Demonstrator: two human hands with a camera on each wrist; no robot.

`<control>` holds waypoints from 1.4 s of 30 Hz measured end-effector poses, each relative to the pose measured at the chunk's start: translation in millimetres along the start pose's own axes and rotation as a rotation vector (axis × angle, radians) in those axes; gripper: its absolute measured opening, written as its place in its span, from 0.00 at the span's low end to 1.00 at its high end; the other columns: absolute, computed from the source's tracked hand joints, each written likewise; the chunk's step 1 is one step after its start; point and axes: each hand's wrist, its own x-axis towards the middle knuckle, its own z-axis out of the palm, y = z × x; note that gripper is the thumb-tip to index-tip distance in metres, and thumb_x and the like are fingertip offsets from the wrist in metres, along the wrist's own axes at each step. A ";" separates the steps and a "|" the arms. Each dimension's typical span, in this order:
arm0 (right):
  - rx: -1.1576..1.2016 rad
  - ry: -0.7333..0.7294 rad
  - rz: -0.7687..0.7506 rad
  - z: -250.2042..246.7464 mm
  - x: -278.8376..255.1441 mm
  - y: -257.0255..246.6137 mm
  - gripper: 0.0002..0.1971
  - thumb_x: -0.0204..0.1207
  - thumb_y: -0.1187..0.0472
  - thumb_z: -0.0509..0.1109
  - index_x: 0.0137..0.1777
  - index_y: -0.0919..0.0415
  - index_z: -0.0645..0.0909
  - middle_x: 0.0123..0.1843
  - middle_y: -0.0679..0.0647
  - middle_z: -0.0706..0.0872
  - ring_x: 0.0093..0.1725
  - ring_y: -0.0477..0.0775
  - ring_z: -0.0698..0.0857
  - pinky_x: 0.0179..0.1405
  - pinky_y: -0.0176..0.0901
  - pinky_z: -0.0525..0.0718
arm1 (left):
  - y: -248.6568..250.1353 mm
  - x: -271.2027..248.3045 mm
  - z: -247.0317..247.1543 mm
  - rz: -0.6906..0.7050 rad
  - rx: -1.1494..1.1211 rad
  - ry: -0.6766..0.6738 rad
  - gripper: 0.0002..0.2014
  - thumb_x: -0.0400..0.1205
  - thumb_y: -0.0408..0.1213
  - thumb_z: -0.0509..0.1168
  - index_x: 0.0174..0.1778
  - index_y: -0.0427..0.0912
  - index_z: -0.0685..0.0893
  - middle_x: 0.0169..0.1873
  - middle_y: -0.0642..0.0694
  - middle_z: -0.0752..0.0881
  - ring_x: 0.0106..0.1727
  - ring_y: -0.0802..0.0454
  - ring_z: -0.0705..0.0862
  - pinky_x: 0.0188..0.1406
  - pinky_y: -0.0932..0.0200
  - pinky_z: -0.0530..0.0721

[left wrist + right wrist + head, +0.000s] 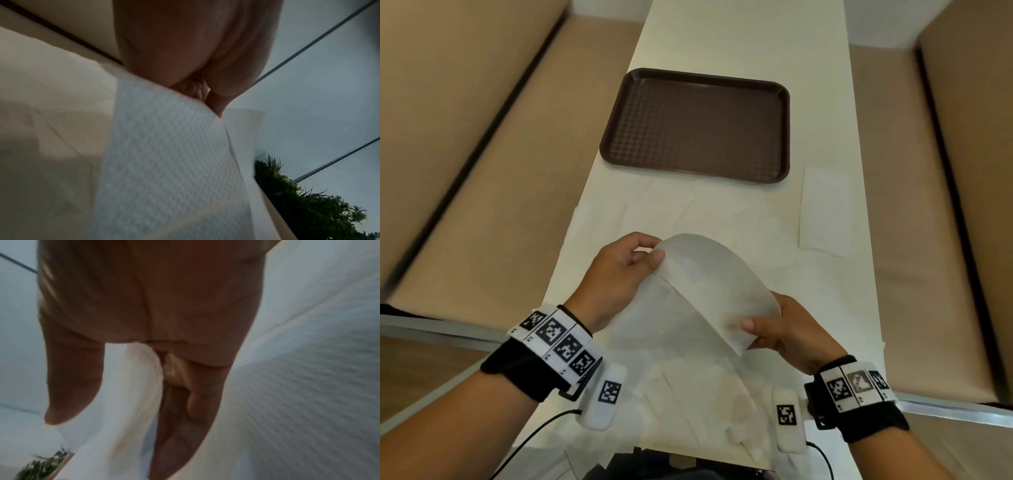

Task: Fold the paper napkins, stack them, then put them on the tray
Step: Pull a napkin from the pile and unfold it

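Observation:
A white paper napkin (709, 281) arches in the air above the near end of the table. My left hand (650, 251) pinches its far left corner between thumb and fingers. My right hand (751, 327) pinches its near right corner. The wrist views show the embossed napkin (170, 162) under my left hand (205, 94) and the napkin (308, 386) beside my right hand (156, 353). More loose napkins (688, 404) lie beneath on the table. One folded napkin (825, 212) lies to the right. The brown tray (697, 125) sits beyond, with nothing on it.
The long white table (739, 41) runs away from me between two tan bench seats (465, 154). Flat napkins (602, 219) lie at the table's left edge near the tray. A plant (308, 203) shows in the left wrist view.

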 end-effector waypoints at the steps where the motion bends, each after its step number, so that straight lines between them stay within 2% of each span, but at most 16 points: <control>1: 0.057 0.003 -0.006 0.0 -1.2 1.9 0.31 0.64 0.59 0.83 0.69 0.60 0.84 0.62 0.63 0.91 0.61 0.68 0.90 0.54 0.62 0.91 | 0.5 0.0 0.0 -0.007 -0.040 0.019 0.06 0.87 0.39 0.68 0.59 0.48 0.85 0.46 0.37 0.93 0.45 0.40 0.91 0.50 0.42 0.87; 5: 0.213 0.032 -0.049 7.3 -1.2 3.5 0.35 0.69 0.69 0.77 0.78 0.55 0.75 0.66 0.68 0.89 0.62 0.73 0.89 0.53 0.64 0.91 | -2.5 5.6 1.2 0.024 -0.044 0.166 0.10 0.86 0.42 0.70 0.59 0.62 0.83 0.47 0.39 0.89 0.49 0.41 0.85 0.52 0.42 0.81; 8: 0.257 0.117 -0.107 12.7 -0.6 -1.0 0.45 0.69 0.71 0.79 0.82 0.40 0.68 0.62 0.70 0.89 0.59 0.72 0.89 0.58 0.67 0.89 | 0.5 7.4 3.5 0.033 -0.096 0.195 0.12 0.83 0.44 0.71 0.61 0.61 0.81 0.47 0.35 0.88 0.49 0.37 0.84 0.54 0.36 0.80; 11: 0.220 0.228 -0.189 14.0 -2.7 -8.6 0.55 0.73 0.76 0.77 0.83 0.27 0.53 0.57 0.69 0.91 0.56 0.66 0.91 0.54 0.56 0.91 | 7.1 8.8 6.1 0.068 -0.063 0.176 0.07 0.86 0.40 0.69 0.56 0.58 0.84 0.40 0.36 0.82 0.44 0.42 0.79 0.49 0.45 0.76; 13: 0.133 0.303 -0.243 14.1 -2.6 -12.6 0.51 0.74 0.78 0.76 0.82 0.30 0.59 0.54 0.64 0.93 0.53 0.60 0.92 0.50 0.45 0.91 | 11.1 9.0 7.0 0.079 -0.037 0.126 0.06 0.86 0.37 0.69 0.53 0.53 0.88 0.39 0.40 0.80 0.44 0.46 0.77 0.46 0.53 0.74; 15: 0.041 0.390 -0.261 13.5 -0.5 -15.7 0.39 0.73 0.77 0.77 0.75 0.38 0.76 0.52 0.55 0.95 0.53 0.54 0.92 0.50 0.39 0.89 | 15.2 8.8 6.1 0.074 -0.009 0.041 0.06 0.83 0.36 0.73 0.52 0.50 0.91 0.42 0.40 0.85 0.46 0.47 0.81 0.46 0.56 0.80; 18: -0.083 0.504 -0.238 10.0 4.8 -16.5 0.19 0.73 0.73 0.80 0.54 0.48 0.91 0.50 0.49 0.94 0.51 0.52 0.91 0.45 0.38 0.88 | 16.9 10.3 2.4 0.060 0.075 -0.047 0.14 0.76 0.31 0.79 0.53 0.53 0.92 0.48 0.40 0.92 0.52 0.46 0.90 0.58 0.46 0.88; 20: -0.151 0.547 -0.227 7.6 7.0 -15.9 0.12 0.73 0.70 0.80 0.49 0.51 0.92 0.47 0.48 0.93 0.48 0.52 0.91 0.44 0.41 0.89 | 16.0 13.4 1.9 0.080 0.207 -0.029 0.16 0.76 0.29 0.78 0.51 0.57 0.92 0.47 0.46 0.93 0.49 0.47 0.91 0.56 0.49 0.90; 23: -0.170 0.585 -0.232 3.5 8.0 -15.8 0.07 0.74 0.68 0.80 0.44 0.54 0.90 0.45 0.48 0.92 0.46 0.51 0.89 0.45 0.41 0.88 | 16.6 15.9 2.8 0.132 0.412 -0.006 0.12 0.79 0.34 0.76 0.49 0.59 0.92 0.39 0.60 0.90 0.40 0.59 0.87 0.44 0.66 0.83; 25: -0.192 0.608 -0.225 0.6 7.9 -16.5 0.07 0.73 0.68 0.80 0.43 0.55 0.89 0.44 0.49 0.92 0.45 0.49 0.89 0.45 0.40 0.87 | 17.1 16.5 2.9 0.185 0.493 -0.005 0.10 0.81 0.36 0.75 0.49 0.60 0.91 0.45 0.67 0.88 0.47 0.64 0.86 0.49 0.69 0.80; 30: -0.355 0.667 -0.276 -2.8 4.1 -24.3 0.09 0.73 0.66 0.81 0.39 0.49 0.88 0.54 0.45 0.85 0.55 0.42 0.85 0.51 0.38 0.81 | 15.2 21.4 4.2 0.219 0.607 -0.002 0.10 0.82 0.37 0.73 0.47 0.61 0.90 0.48 0.61 0.82 0.54 0.62 0.83 0.57 0.66 0.79; 34: -0.420 0.677 -0.422 -4.8 -4.0 -32.7 0.11 0.74 0.69 0.78 0.41 0.49 0.85 0.57 0.38 0.88 0.62 0.41 0.85 0.62 0.38 0.79 | 22.3 24.3 13.4 0.214 0.606 0.160 0.08 0.81 0.40 0.74 0.47 0.59 0.84 0.51 0.56 0.78 0.52 0.60 0.81 0.55 0.60 0.80; 35: -0.402 0.688 -0.462 -5.1 -5.9 -34.0 0.12 0.74 0.70 0.77 0.42 0.51 0.85 0.55 0.39 0.90 0.60 0.43 0.87 0.63 0.39 0.81 | 26.5 23.3 17.6 0.192 0.581 0.207 0.06 0.81 0.44 0.75 0.47 0.55 0.82 0.50 0.54 0.80 0.49 0.57 0.82 0.52 0.58 0.81; 37: -0.430 0.722 -0.570 -5.0 -8.9 -36.0 0.12 0.74 0.72 0.77 0.45 0.53 0.86 0.50 0.40 0.91 0.54 0.46 0.89 0.59 0.37 0.84 | 36.3 19.9 29.9 0.036 0.387 0.131 0.19 0.76 0.59 0.74 0.46 0.46 0.83 0.44 0.45 0.87 0.43 0.49 0.86 0.46 0.53 0.83; 40: -0.577 0.693 -0.762 -4.4 -12.8 -37.7 0.10 0.73 0.72 0.75 0.46 0.56 0.84 0.50 0.42 0.90 0.49 0.45 0.88 0.51 0.31 0.83 | 50.0 14.4 59.8 -0.416 -0.030 -0.304 0.42 0.69 0.75 0.68 0.58 0.36 0.85 0.50 0.34 0.92 0.51 0.36 0.92 0.51 0.44 0.86; 42: -0.684 0.593 -0.842 -4.5 -14.0 -33.3 0.10 0.71 0.69 0.73 0.46 0.54 0.81 0.54 0.43 0.88 0.51 0.44 0.87 0.50 0.37 0.84 | 47.4 16.1 80.5 -0.509 -0.177 -0.432 0.38 0.77 0.70 0.67 0.65 0.37 0.85 0.58 0.31 0.90 0.59 0.33 0.90 0.56 0.43 0.87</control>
